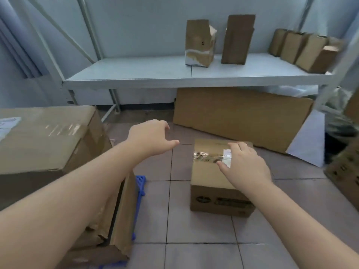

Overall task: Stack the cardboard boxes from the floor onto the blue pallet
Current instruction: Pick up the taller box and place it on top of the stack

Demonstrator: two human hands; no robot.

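Note:
A small taped cardboard box [210, 177] stands on the tiled floor right of centre. My right hand [244, 164] lies on its top right part, fingers spread over the tape and a white label. My left hand [151, 138] hovers open in the air to the left of that box, touching nothing. At the left, a large cardboard box [44, 138] sits on top of other cardboard, and the blue pallet [140, 183] shows only as a strip under them.
A white metal shelf [147, 74] at the back carries several upright small boxes [199, 43]. A big flat carton [240, 117] leans under it. Another printed box [343, 169] sits at the right edge. Bare floor tiles [194, 239] lie in front.

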